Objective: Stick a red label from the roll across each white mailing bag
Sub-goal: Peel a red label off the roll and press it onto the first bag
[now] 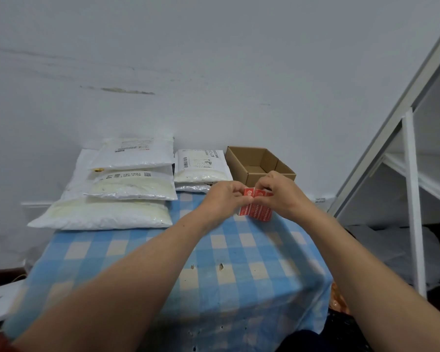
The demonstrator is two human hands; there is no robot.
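Both forearms stretch forward and converge at 12 o'clock over the bench, which has a blue-and-cream check cloth. Left hand and right hand are knuckles-up, fingers curled tight, nearly touching each other. Each pinches the top edge of the red label strip. The strip hangs down between the 2 hands, lower end at or just above the cloth; cannot tell if it touches. At least 2 red panels show side by side; full count unclear.

White mailing bags: 6 visible, in 2 piles at the far edge.
- Left pile at 10 o'clock: 4 bags, overlapping, biggest at the front.
- Right pile at 11 o'clock: 2 bags, top one with a barcode, just behind the left hand.

No red label is seen on any bag.

1 brown cardboard box at 1 o'clock, open on top, bare cardboard floor showing, near corner hidden by the right hand.

White shelf frame at 3 o'clock, off the bench.
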